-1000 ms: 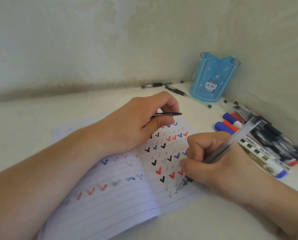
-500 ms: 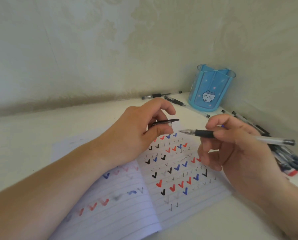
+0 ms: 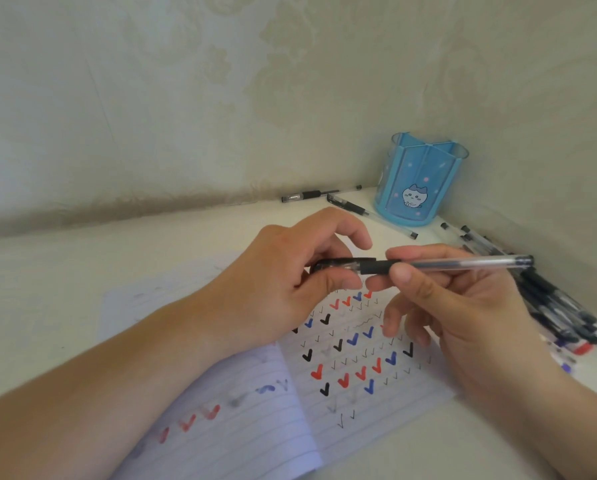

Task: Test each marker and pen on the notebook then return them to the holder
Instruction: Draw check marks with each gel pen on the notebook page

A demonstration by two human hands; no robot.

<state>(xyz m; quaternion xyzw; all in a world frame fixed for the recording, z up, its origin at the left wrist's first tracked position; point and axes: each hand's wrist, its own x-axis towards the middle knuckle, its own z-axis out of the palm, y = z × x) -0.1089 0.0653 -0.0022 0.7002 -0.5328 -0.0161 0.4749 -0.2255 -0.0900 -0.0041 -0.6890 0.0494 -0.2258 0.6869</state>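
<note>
Clear plastic forms the barrel of the pen (image 3: 463,263) that I hold level above the notebook (image 3: 359,368). My right hand (image 3: 463,306) grasps it at the black grip section, thumb in front and index finger on top; the remaining fingers curl loosely below. My left hand (image 3: 290,282) pinches the cap (image 3: 338,265) between thumb and bent fingers, with the index finger arched clear above it. Cap and pen meet end to end over the grip; I cannot tell how far the cap is seated.

Beneath both hands the notebook lies open on the white table (image 3: 82,289). Its right page carries rows of check marks in black, red and blue, thick and thin. Its left page shows a fainter diagonal row of red, grey and blue marks.

Further out, the blue holder (image 3: 418,181) with a cartoon cat on its front stands upright in the corner by the wall. Two loose pens (image 3: 356,206) lie on the table just left of its base. A pile of pens and markers (image 3: 550,306) lies along the right wall, past my right hand, partly blurred.
</note>
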